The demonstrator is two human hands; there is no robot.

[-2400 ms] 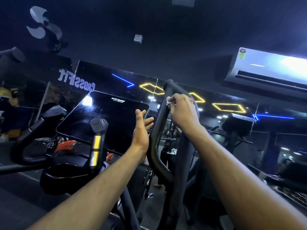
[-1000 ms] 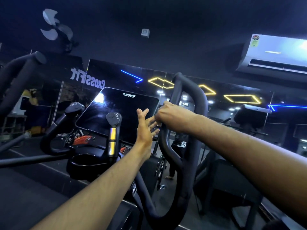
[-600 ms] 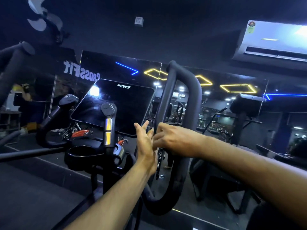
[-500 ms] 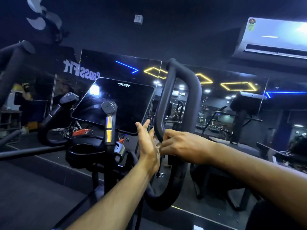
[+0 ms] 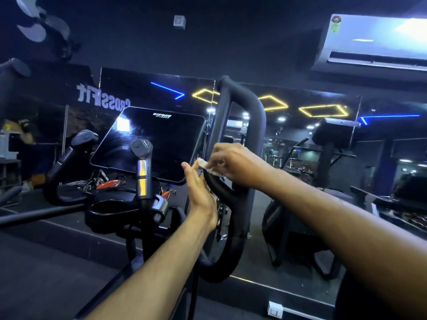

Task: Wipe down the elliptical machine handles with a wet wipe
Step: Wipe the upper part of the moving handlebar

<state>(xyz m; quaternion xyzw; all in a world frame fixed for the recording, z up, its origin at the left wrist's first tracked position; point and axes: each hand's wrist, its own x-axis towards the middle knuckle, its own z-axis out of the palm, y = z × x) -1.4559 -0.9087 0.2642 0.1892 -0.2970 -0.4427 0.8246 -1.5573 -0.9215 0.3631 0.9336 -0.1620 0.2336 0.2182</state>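
Right hand (image 5: 233, 163) has slid down the loop handle (image 5: 245, 125) from its top bend to mid-height, pinching the wet wipe (image 5: 204, 163) vs. the inner bar. Left hand (image 5: 199, 192) stays flat, fingers together, beside it. Upper section looks wiped; lower curve remains.

A gym — elliptical console (image 5: 150, 144), wall mirrors (image 5: 300, 135), reversed "CrossFit" lettering (image 5: 102, 99).

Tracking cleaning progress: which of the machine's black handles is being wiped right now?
The tall looped handle right of the console screen: the right hand presses the wet wipe on it. The short grips stand untouched.
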